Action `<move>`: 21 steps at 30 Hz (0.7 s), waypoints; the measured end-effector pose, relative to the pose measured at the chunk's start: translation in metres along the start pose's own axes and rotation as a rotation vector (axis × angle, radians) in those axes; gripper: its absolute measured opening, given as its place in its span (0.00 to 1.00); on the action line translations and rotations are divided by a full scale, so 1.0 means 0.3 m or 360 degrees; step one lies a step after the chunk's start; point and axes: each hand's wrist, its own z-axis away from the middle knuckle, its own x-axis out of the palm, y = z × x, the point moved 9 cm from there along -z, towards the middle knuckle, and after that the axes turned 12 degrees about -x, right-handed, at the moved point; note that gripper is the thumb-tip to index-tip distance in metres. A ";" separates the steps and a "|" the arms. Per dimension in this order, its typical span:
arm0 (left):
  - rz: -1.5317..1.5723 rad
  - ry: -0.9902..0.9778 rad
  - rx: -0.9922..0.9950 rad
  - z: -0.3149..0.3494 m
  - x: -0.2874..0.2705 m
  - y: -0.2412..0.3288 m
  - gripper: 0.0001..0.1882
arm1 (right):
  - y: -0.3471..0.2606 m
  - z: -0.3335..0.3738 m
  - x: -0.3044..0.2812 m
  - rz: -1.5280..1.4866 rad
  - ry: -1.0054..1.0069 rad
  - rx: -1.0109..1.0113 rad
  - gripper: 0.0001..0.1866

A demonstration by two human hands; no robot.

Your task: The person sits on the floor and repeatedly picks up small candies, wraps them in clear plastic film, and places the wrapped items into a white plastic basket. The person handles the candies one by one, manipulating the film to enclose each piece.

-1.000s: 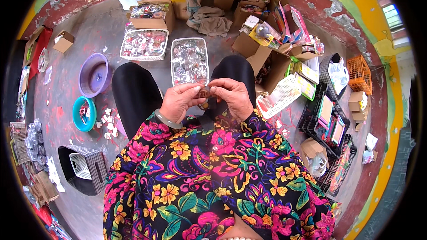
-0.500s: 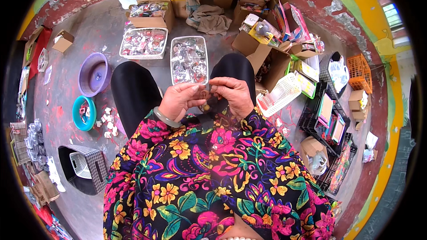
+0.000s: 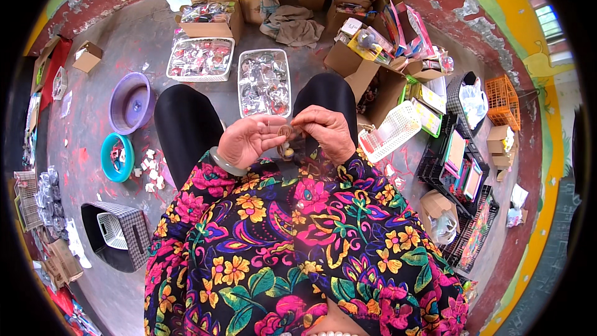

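Observation:
Just above my lap, my right hand (image 3: 328, 132) pinches a small trinket with a brown loop (image 3: 285, 130) between thumb and forefinger. A yellowish round piece hangs below the loop; its exact kind is too small to make out. Palm up beside it is my left hand (image 3: 244, 139), with its fingers stretched out and apart, the tips by the loop. Past my hands, between my knees, stands a white basket (image 3: 240, 81) filled with small clear-wrapped items.
A second white basket (image 3: 172, 77) of packets stands at the far left. Purple (image 3: 115, 104) and teal basins (image 3: 130, 160) are on the left floor, near white scraps (image 3: 151, 168). Rightward are a tilted white basket (image 3: 404, 126), an open cardboard box (image 3: 388, 90) and black crates (image 3: 435, 177).
My left fingers have opened from a pinch near the loop and spread out palm up. My right hand has stayed almost in place, and the hanging piece now shows more fully.

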 end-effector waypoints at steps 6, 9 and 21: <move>-0.0277 0.0434 0.0027 -0.001 -0.038 -0.001 0.14 | -0.006 -0.007 0.004 0.0077 -0.0017 -0.0040 0.11; -0.0327 0.0505 0.0037 -0.002 -0.045 0.000 0.12 | 0.007 -0.004 0.002 0.0052 -0.0046 -0.0056 0.12; -0.0804 0.0736 0.0391 0.027 -0.027 0.051 0.10 | 0.083 0.014 0.004 -0.0294 0.0126 0.0401 0.12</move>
